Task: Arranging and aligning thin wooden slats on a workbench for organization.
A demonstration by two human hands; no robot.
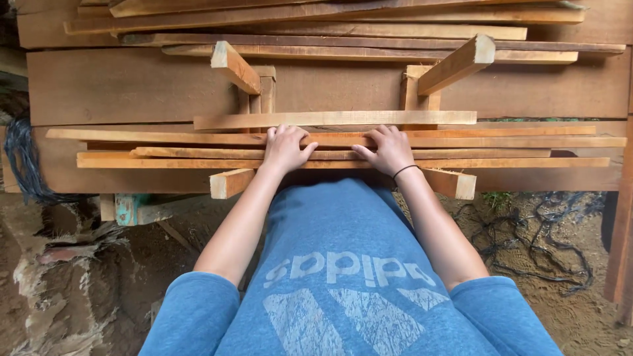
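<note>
the stack of long thin reddish-brown wooden slats [501, 142] lies crosswise in front of the person, long axis running left to right, resting on a pale wooden frame [455, 183]. on that stack, the left hand [285, 148] and right hand [389, 150] press palm-down, fingers curled over the slats' far edge, equally near its middle.

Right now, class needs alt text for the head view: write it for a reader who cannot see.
Seen from above, a left hand and a right hand press on thin wooden slats laid across two wooden rails, with wide planks stacked behind.
</note>
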